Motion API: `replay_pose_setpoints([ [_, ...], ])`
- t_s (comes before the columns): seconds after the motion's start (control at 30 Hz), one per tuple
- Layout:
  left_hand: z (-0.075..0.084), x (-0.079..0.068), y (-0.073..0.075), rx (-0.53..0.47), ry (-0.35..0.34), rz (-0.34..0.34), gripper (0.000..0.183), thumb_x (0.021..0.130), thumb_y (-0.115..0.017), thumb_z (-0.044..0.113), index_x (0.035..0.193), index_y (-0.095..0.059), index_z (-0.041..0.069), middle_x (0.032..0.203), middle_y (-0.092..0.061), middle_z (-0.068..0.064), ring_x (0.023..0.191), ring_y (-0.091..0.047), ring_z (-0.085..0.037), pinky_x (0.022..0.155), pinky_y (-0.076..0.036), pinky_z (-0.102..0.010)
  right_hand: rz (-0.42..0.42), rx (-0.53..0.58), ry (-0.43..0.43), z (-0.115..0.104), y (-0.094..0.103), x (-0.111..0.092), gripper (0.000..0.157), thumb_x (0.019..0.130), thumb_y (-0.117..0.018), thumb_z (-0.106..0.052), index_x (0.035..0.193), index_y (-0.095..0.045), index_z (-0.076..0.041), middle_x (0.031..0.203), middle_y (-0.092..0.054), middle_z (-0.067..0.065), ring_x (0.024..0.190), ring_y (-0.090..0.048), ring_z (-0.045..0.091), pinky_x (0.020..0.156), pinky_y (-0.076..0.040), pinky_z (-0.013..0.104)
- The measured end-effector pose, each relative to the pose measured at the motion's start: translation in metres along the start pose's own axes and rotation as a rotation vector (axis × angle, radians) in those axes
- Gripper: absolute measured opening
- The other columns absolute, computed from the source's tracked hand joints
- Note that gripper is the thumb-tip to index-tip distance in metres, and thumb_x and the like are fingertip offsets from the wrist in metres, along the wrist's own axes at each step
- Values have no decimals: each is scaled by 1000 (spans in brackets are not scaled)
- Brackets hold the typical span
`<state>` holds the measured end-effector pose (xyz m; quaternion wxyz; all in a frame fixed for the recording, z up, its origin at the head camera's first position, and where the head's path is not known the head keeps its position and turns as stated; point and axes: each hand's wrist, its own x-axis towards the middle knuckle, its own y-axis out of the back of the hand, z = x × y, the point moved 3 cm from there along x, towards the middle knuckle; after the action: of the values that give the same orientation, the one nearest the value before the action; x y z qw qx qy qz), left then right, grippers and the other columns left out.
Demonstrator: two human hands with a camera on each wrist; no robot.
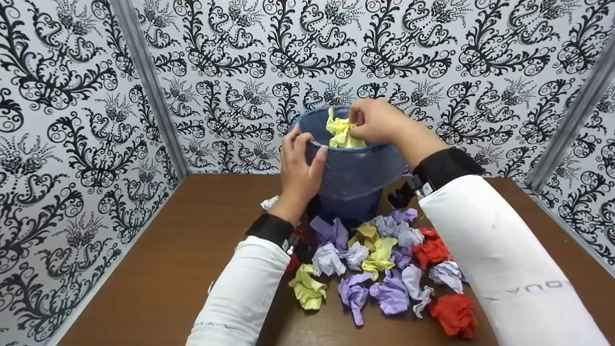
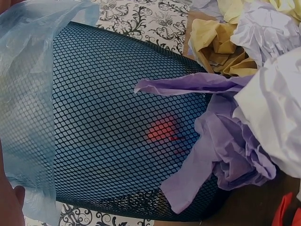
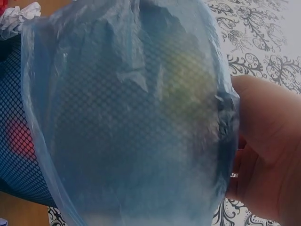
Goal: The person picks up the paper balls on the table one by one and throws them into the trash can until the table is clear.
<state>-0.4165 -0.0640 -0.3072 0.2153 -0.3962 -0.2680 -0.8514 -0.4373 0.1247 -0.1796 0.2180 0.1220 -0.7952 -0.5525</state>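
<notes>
A dark mesh wastebasket [image 1: 348, 206] lined with a thin blue plastic bag [image 1: 360, 173] stands upright near the back of the table. My left hand [image 1: 300, 166] holds its rim on the left side, thumb near the front edge. Over the opening, my right hand [image 1: 377, 122] pinches a crumpled yellow paper [image 1: 340, 132]. In the right wrist view that paper shows only as a yellow blur [image 3: 188, 84] through the bag. Something red [image 2: 162, 129] shows through the mesh inside, low down, in the left wrist view.
Crumpled papers lie in front of the wastebasket: purple [image 1: 390, 293], white [image 1: 329, 259], yellow [image 1: 307, 287] and red [image 1: 455, 315]. A white scrap [image 1: 269, 203] lies left of it. Patterned panels [image 1: 230, 86] enclose the brown table [image 1: 158, 269] at the back and sides.
</notes>
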Motion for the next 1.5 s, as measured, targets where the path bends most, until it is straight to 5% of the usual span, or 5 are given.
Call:
replay_pose_setpoints([
  [0.57, 0, -3, -2, 11, -1, -12, 53, 94, -45, 61, 126, -56, 20, 157, -39, -11, 138, -45, -32, 108, -44, -49, -12, 33, 68, -7, 3, -16, 30, 94, -65, -24, 120, -64, -9, 111, -69, 14, 101, -67, 30, 89, -58, 44],
  [0.93, 1, -1, 0, -3, 11, -25, 52, 94, -46, 60, 125, -56, 19, 158, -38, -12, 141, -44, -33, 110, -43, -50, 88, -8, 161, 1, 35, -62, 20, 96, -65, -26, 111, -65, -12, 106, -65, 6, 89, -63, 23, 78, -58, 38],
  [1.23, 0, 1, 2, -4, 3, -12, 53, 93, -45, 61, 124, -56, 19, 158, -39, -13, 140, -45, -34, 109, -44, -50, 218, -96, 230, 35, 48, -119, 26, 95, -72, -29, 113, -68, -11, 110, -65, 5, 96, -61, 19, 79, -53, 32],
  [1.5, 0, 0, 1, 1, 3, -9, 54, 93, -45, 61, 125, -56, 19, 158, -39, -12, 139, -46, -33, 108, -45, -49, 205, -64, 162, 86, 29, -157, 27, 93, -76, -24, 115, -68, -11, 107, -69, 3, 91, -63, 15, 73, -54, 21],
])
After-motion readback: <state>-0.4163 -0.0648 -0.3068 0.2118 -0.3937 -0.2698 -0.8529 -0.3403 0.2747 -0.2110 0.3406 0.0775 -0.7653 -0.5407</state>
